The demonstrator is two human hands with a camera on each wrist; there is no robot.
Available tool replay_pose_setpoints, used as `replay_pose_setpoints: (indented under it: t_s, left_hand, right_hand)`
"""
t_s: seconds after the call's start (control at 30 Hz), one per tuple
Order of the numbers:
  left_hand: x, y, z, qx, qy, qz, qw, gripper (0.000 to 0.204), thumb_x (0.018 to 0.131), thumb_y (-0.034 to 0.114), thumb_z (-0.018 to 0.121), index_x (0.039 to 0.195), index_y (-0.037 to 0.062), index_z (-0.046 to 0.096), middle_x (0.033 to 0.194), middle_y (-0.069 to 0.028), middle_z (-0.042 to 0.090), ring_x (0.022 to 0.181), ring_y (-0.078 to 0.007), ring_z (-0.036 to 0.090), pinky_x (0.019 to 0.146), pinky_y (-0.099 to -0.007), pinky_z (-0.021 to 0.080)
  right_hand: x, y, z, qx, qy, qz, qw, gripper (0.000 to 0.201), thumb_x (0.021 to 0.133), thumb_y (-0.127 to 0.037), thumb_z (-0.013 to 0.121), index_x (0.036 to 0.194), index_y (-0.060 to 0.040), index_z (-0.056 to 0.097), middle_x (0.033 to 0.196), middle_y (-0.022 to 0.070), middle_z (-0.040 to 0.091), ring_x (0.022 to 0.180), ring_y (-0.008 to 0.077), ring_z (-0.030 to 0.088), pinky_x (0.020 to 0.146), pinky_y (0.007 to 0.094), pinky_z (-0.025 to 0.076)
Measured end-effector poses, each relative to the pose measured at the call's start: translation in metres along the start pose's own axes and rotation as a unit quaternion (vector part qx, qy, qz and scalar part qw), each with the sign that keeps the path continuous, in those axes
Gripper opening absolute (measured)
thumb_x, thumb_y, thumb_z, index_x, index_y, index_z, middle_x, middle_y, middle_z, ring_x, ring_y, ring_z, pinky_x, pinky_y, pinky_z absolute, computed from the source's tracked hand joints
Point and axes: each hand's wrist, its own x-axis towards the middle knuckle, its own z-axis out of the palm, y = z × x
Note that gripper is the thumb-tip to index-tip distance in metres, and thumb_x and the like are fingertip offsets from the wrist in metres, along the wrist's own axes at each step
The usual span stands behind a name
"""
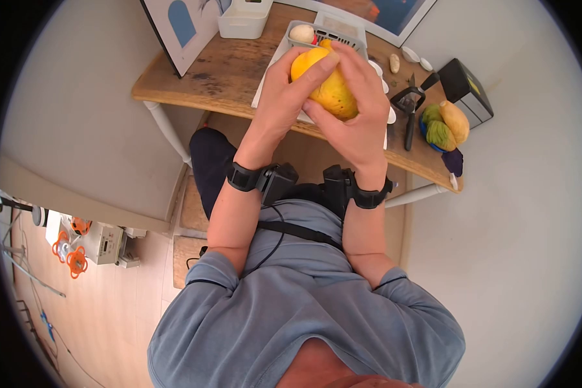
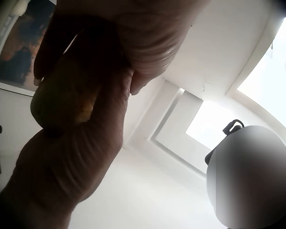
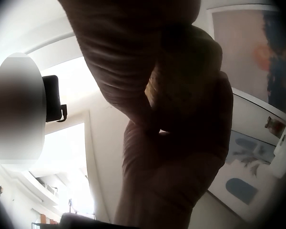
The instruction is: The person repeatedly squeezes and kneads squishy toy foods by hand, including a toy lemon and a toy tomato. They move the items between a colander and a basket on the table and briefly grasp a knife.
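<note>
Both hands hold one yellow, speckled, gourd-shaped fruit (image 1: pixel 335 97) up in front of the body, near the desk's front edge. My left hand (image 1: pixel 281 94) grips its left side, the thumb lying across the front. On the other side, my right hand (image 1: pixel 363 107) curls its fingers over the top and right, with its thumb along the lower side. The two hands meet around the fruit. Both wrist views show it dark against the light, where the yellowish fruit (image 2: pixel 69 102) is largely covered by fingers and palms.
Behind the hands, a grey plastic basket (image 1: pixel 358 43) holds a pale round item (image 1: pixel 302 33). A white bin (image 1: pixel 244 24) stands back left. On the right are a black-handled tool (image 1: pixel 410 129), green and yellow produce (image 1: pixel 441 134) in a blue bowl, and a dark box (image 1: pixel 470 90).
</note>
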Motion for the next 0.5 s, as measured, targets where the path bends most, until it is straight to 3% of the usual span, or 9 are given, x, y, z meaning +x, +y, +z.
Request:
replay_pose_setpoints:
  t_s: [0.07,0.13,0.17,0.23,0.33,0.4,0.43,0.47,0.5]
  left_hand:
    - [0.0,0.002,-0.002,-0.007,0.001,-0.011,1.0,0.034,0.096,0.032,0.051,0.11,0.0021,0.058,0.096,-0.0051,0.062,0.089,-0.0128,0.06,0.079,-0.027,0.049]
    - [-0.002,0.008,-0.004,-0.25,-0.009,-0.048,0.967,0.042,0.096,0.036,0.047,0.123,0.0029,0.051,0.113,-0.0075,0.06,0.104,-0.0152,0.058,0.091,-0.0309,0.046]
    - [-0.003,0.009,-0.003,-0.249,-0.009,-0.047,0.967,0.042,0.096,0.036,0.047,0.123,0.0029,0.051,0.113,-0.0075,0.06,0.104,-0.0152,0.058,0.091,-0.0309,0.046]
    - [-0.003,0.009,0.001,-0.311,-0.076,-0.054,0.946,0.047,0.097,0.036,0.047,0.131,0.0034,0.045,0.123,-0.0096,0.055,0.111,-0.017,0.055,0.094,-0.0332,0.045]
    - [-0.005,0.01,0.01,-0.234,-0.127,-0.044,0.963,0.045,0.098,0.036,0.047,0.131,0.0056,0.044,0.122,-0.0085,0.052,0.102,-0.0161,0.06,0.083,-0.0292,0.052]
    - [-0.005,0.003,0.014,-0.168,-0.147,-0.043,0.974,0.046,0.099,0.038,0.045,0.132,0.0056,0.043,0.116,-0.0091,0.055,0.095,-0.0157,0.062,0.079,-0.0276,0.052]
    - [-0.005,0.001,0.014,-0.101,-0.169,-0.043,0.979,0.047,0.099,0.04,0.043,0.132,0.0056,0.041,0.111,-0.0097,0.057,0.088,-0.0152,0.064,0.074,-0.0261,0.053]
    - [-0.006,0.001,0.014,-0.101,-0.169,-0.043,0.979,0.047,0.099,0.04,0.043,0.132,0.0056,0.041,0.111,-0.0097,0.057,0.088,-0.0152,0.064,0.074,-0.0261,0.053]
    - [-0.008,0.001,0.014,-0.092,-0.203,-0.082,0.971,0.048,0.1,0.042,0.041,0.131,0.0049,0.042,0.1,-0.0097,0.059,0.078,-0.0144,0.063,0.067,-0.0244,0.052]
  right_hand:
    - [-0.002,0.002,-0.001,0.161,0.053,0.05,0.984,0.062,0.068,-0.02,0.081,0.12,0.0017,0.056,0.117,0.0161,0.06,0.108,0.0266,0.058,0.092,0.0345,0.045]
    - [-0.003,0.0,-0.001,0.224,0.093,0.087,0.966,0.062,0.07,-0.019,0.081,0.121,0.0016,0.055,0.117,0.0155,0.06,0.109,0.0248,0.057,0.092,0.0342,0.045]
    - [-0.003,-0.001,-0.001,0.288,0.133,0.124,0.94,0.061,0.071,-0.019,0.081,0.123,0.0016,0.054,0.118,0.0149,0.06,0.109,0.023,0.057,0.093,0.0339,0.045]
    - [-0.006,0.0,0.001,0.32,0.145,0.119,0.929,0.066,0.074,-0.017,0.079,0.128,0.0023,0.048,0.118,0.0163,0.059,0.108,0.0219,0.057,0.092,0.0332,0.046]
    - [-0.009,0.0,-0.001,0.329,0.194,0.13,0.915,0.077,0.076,-0.019,0.078,0.136,0.0018,0.035,0.12,0.0192,0.057,0.104,0.0244,0.059,0.09,0.0346,0.048]
    - [-0.006,0.002,-0.005,0.384,0.303,0.135,0.862,0.084,0.078,-0.025,0.076,0.14,0.0001,0.026,0.121,0.0217,0.055,0.1,0.0264,0.06,0.089,0.0362,0.05]
    - [-0.007,0.003,-0.007,0.385,0.303,0.135,0.861,0.084,0.078,-0.025,0.076,0.14,0.0001,0.026,0.121,0.0217,0.055,0.1,0.0264,0.06,0.089,0.0362,0.05]
    - [-0.007,0.003,-0.01,0.422,0.325,0.14,0.834,0.084,0.079,-0.029,0.075,0.141,-0.0009,0.025,0.121,0.0222,0.054,0.1,0.027,0.06,0.089,0.0367,0.05]
    - [-0.008,0.004,-0.012,0.458,0.347,0.144,0.806,0.085,0.08,-0.032,0.074,0.141,-0.002,0.024,0.122,0.0227,0.054,0.1,0.0277,0.06,0.088,0.0373,0.05]
